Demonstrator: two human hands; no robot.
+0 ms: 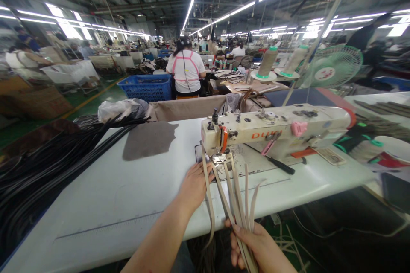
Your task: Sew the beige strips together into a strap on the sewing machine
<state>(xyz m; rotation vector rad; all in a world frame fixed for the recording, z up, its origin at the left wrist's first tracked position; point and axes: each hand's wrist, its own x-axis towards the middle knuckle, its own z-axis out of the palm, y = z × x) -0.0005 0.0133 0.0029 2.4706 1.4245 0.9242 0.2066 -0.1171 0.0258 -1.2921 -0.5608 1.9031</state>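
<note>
My left hand (194,181) lies palm down on the table beside the needle area of a cream sewing machine (272,132), its fingers stretched toward the presser foot (221,159). One narrow beige strap (209,200) runs down from the machine head across those fingers and hangs over the table's front edge. Below that edge, my right hand (251,241) is closed around a bunch of beige straps (238,204). Some of them lead up to the presser foot, while a couple of loose ends stick up. The fingertips of my left hand are partly hidden by the straps.
A grey-brown material piece (149,140) lies on the white table (128,192). Long black strips (80,166) drape over its left side. A black-handled screwdriver (282,165) rests by the machine. Beyond are a blue crate (145,87), a seated person (186,68) and a fan (333,68).
</note>
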